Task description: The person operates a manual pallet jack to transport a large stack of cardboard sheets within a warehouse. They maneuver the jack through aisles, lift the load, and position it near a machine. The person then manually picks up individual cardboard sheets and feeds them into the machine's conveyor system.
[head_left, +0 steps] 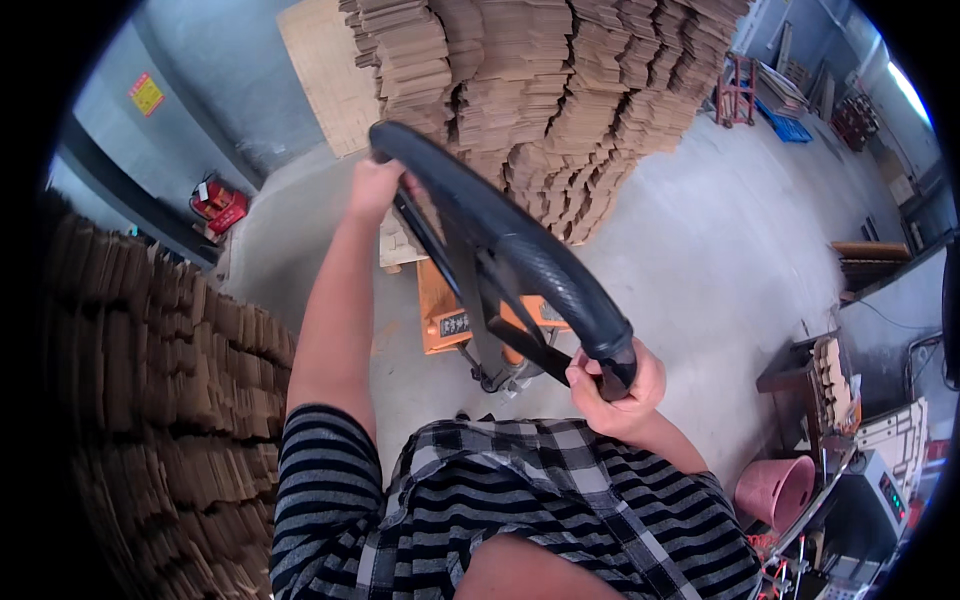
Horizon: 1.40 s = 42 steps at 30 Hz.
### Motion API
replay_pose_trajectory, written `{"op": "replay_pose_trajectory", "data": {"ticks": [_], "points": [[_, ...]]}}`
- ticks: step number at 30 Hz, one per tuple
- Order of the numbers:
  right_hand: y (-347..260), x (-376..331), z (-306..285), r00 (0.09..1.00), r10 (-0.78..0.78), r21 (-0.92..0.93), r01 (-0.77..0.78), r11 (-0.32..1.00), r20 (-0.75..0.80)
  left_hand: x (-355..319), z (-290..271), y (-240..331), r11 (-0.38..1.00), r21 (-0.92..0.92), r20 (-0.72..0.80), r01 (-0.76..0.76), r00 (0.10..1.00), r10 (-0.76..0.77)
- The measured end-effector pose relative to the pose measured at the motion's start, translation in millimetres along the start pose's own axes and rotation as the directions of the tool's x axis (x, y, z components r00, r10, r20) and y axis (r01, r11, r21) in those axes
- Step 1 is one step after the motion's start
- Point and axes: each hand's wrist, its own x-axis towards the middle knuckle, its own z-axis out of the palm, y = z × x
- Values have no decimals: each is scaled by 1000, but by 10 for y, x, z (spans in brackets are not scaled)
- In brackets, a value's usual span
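Both of my hands grip the black looped handle (510,240) of an orange pallet jack (435,300). My left hand (378,188) is closed round the handle's far left end, arm stretched forward. Nearer my body, my right hand (618,388) wraps round the near right corner of the loop. The handle slants across the view, and its shaft runs down to the jack's orange body on the floor. Ahead of the jack stands a tall stack of brown cardboard sheets (540,90), with a pale wooden pallet (398,245) edge under it. The jack's forks are hidden.
Another cardboard stack (180,400) rises close on my left. Red fire extinguishers (217,205) stand by the left wall. To the right are a pink bucket (775,492), a grey machine (875,500) and a dark table (800,375). A red hand truck (737,92) is far right.
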Motion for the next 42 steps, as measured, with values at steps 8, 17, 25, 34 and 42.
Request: {"op": "replay_pose_trajectory", "data": {"ticks": [8, 17, 25, 34, 42], "points": [[-7, 105, 41, 905, 259, -15, -280, 960, -338, 689, 769, -268, 995, -16, 365, 96, 927, -84], [-79, 725, -243, 927, -327, -903, -28, 428, -184, 987, 1372, -268, 981, 157, 407, -112, 913, 39], [508, 1222, -474, 992, -102, -995, 63, -81, 72, 1155, 1628, -467, 988, 137, 303, -68, 953, 24], [1012, 1763, -1272, 866, -400, -948, 222, -230, 300, 793, 1475, -233, 998, 62, 362, -24, 932, 0], [911, 2370, -1263, 944, -146, -954, 299, 2, 295, 795, 1338, -424, 986, 168, 218, -10, 975, -27]]}}
